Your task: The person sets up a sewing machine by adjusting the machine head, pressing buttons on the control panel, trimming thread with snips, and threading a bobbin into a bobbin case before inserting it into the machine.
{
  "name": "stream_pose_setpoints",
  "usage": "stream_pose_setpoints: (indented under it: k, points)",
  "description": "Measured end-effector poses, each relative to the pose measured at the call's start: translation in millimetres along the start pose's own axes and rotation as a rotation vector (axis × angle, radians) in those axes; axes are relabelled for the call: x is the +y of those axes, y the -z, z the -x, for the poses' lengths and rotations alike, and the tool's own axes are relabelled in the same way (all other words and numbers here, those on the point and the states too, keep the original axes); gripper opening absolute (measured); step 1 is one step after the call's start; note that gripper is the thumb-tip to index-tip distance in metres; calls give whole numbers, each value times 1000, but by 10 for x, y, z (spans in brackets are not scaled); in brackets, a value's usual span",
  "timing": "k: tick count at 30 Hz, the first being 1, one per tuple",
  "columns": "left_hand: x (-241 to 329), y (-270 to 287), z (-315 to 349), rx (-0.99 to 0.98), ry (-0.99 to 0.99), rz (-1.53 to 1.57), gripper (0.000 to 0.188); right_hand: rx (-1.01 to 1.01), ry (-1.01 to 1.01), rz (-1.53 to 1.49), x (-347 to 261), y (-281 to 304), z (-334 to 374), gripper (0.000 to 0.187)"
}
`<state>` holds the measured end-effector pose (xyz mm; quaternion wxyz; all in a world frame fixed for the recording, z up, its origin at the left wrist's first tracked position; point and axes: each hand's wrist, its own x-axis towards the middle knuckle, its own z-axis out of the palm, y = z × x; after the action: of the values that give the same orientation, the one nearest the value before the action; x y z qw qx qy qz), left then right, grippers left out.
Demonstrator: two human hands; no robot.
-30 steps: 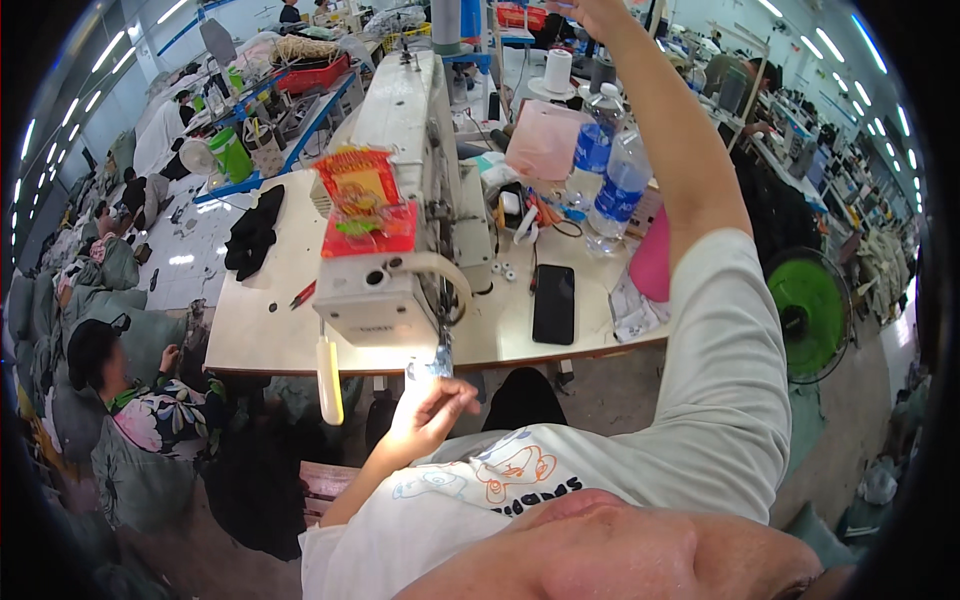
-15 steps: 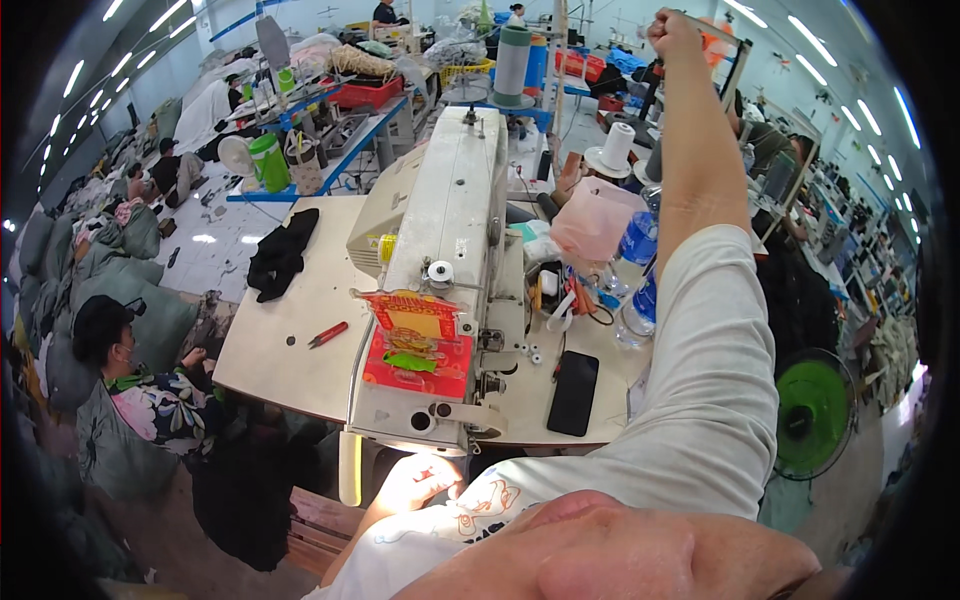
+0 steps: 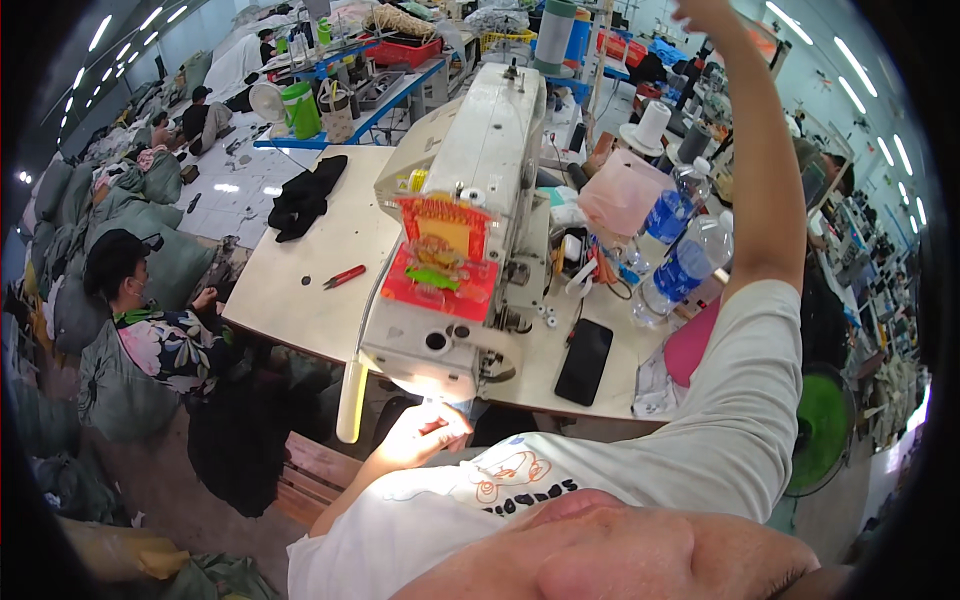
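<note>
My left hand (image 3: 425, 432) is in bright lamp light just below the front end of a white sewing machine (image 3: 490, 140). Its fingers are bent and drawn together; whatever they may hold cannot be made out. My right arm reaches far up, and my right hand (image 3: 708, 15) is partly cut off by the upper edge, its visible fingers loosely apart with nothing seen in them. Fixed on the machine head is a red and gold paper ornament (image 3: 440, 275). A black phone (image 3: 584, 362) lies on the tabletop right of the machine.
Left on the table (image 3: 340, 230) are red-handled snips (image 3: 345, 277) and black cloth (image 3: 305, 198). Water bottles (image 3: 685, 268), a pink plastic bag (image 3: 625, 190) and thread cones (image 3: 650, 128) stand right. A co-worker (image 3: 165, 320) sits at left among sacks. A green fan (image 3: 822, 430) is at right.
My right hand has risen toward the upper edge and its fingers have loosened from a fist. My left hand stays below the machine, turned slightly. The whole view has shifted.
</note>
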<state>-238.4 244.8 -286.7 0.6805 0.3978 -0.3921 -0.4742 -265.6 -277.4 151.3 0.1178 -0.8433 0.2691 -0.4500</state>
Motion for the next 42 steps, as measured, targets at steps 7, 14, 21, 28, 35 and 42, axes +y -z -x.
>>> stream_pose_setpoints:
  k: [7,14,21,28,35,42]
  points:
    - [-70,-60,130,-23,-9,-361,9,-944,440,461,-541,-175,2349,49]
    - [263,-416,14,-266,-375,-959,39,-1282,206,-448,-690,-254,4306,54]
    - [96,-770,162,-722,-144,-1320,28,-1045,-493,-1334,-846,-554,5093,50]
    - [-930,-644,50,-902,329,-1546,28,-865,-495,-1407,-941,-761,5084,33]
    - [-1656,287,95,-801,641,-1708,35,-859,-590,-1306,-649,-793,5859,20]
    - [-494,-488,146,-244,64,-203,54,-957,-810,-1120,84,-388,6621,20]
